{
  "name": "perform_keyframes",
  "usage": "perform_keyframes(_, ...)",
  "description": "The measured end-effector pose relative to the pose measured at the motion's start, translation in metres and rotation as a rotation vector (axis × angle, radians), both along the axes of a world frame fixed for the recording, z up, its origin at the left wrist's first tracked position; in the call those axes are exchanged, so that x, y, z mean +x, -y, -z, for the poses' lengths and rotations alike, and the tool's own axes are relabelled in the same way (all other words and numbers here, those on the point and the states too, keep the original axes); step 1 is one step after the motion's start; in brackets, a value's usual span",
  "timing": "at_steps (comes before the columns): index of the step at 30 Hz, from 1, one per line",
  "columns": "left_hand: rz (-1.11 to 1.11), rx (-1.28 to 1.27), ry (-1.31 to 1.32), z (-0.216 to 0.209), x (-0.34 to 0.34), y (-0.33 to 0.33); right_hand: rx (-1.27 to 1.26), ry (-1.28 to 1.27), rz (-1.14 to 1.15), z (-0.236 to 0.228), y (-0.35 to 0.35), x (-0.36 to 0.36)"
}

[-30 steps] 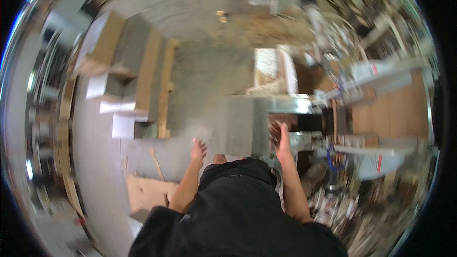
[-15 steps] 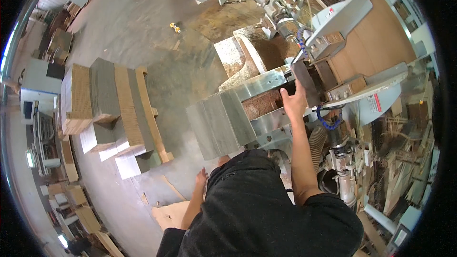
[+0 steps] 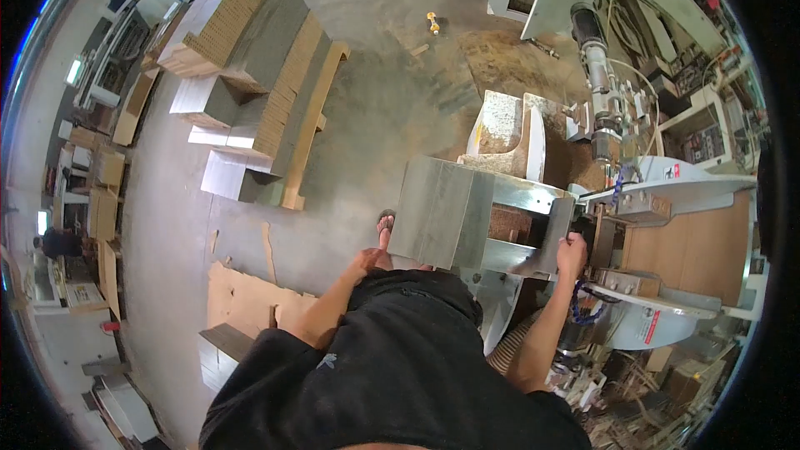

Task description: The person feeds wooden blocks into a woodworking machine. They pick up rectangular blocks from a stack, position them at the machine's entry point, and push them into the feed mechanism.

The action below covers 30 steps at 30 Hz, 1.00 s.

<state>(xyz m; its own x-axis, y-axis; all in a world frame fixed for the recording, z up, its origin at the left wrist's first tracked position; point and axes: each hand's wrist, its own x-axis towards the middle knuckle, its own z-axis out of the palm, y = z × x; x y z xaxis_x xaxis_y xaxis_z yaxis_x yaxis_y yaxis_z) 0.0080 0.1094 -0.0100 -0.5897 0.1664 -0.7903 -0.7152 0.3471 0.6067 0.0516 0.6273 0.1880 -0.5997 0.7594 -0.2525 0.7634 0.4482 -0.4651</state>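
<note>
My right hand (image 3: 572, 255) is closed at the right edge of a narrow grey board (image 3: 553, 235), which lies across the metal rails (image 3: 523, 194) of a machine. Its fingertips are partly hidden there. Left of that board, wider grey boards (image 3: 442, 212) rest side by side on the machine's end, in front of my body. My left hand (image 3: 365, 262) hangs by my thigh with loosely stretched fingers and nothing visible in it.
Beyond the narrow board is the machine's head with a brown panel (image 3: 687, 237), blue hoses (image 3: 587, 304) and motors. Stacked boards (image 3: 287, 58) stand on a wooden pallet (image 3: 315, 129) at the left. Cardboard (image 3: 250, 296) lies on the floor near my left arm.
My view has swung, so the machine sits lower and further right. My right hand has gone from a spread thumb and fingers to a closed grip at the board's edge.
</note>
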Motion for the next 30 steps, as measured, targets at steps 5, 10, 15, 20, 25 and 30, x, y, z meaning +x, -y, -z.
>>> perform_keyframes(5,0.29,-0.314,-0.385,0.022,0.017,0.053,-0.705,-0.538,-0.031,-0.028,0.044,-0.01)
perform_keyframes(10,0.905,-0.315,-0.866,0.033,0.01,0.042,-0.848,-0.6,-0.156,-0.044,0.105,-0.022)
perform_keyframes(15,0.533,-0.266,-0.383,-0.026,-0.015,-0.01,-0.87,-0.457,-0.296,-0.03,0.142,-0.027)
perform_keyframes(20,0.23,-0.234,-0.195,-0.045,-0.014,-0.014,-0.491,-0.386,-0.5,-0.024,0.151,-0.038)
perform_keyframes(25,0.825,-0.235,-0.696,0.002,0.005,0.015,-0.301,-0.412,-0.572,-0.018,0.156,-0.036)
perform_keyframes(30,0.648,-0.205,-0.669,-0.002,0.01,0.017,-0.333,-0.411,-0.586,-0.025,0.157,-0.033)
